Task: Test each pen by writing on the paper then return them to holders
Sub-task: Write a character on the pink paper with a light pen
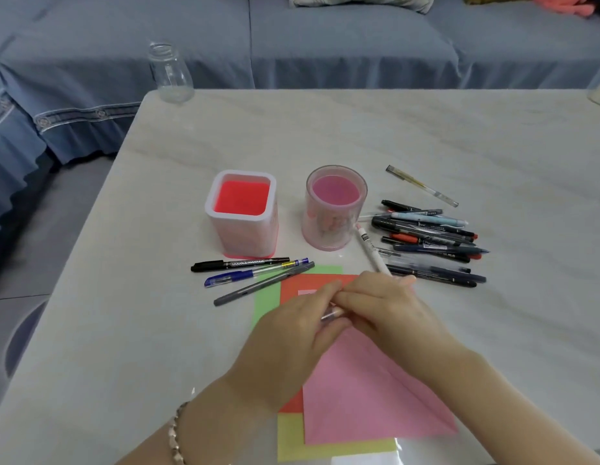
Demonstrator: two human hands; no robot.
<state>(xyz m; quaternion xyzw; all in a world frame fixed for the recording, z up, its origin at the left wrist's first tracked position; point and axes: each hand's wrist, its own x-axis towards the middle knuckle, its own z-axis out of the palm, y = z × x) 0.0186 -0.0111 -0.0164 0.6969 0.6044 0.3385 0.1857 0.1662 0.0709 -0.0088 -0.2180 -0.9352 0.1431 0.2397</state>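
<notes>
**A:** Pens [255, 272] at left, three of them: tested?

**B:** Probably. They lie on the desk [157, 330], not yet returned. The square holder [241, 236] and round holder [325, 229] stand empty.

**A:** Hands?

**B:** Left hand [292, 333] and right hand [389, 307]: each grip grasps the white pen [370, 247] over the paper [359, 380]. The pile [426, 229] at right looks untested.
</notes>
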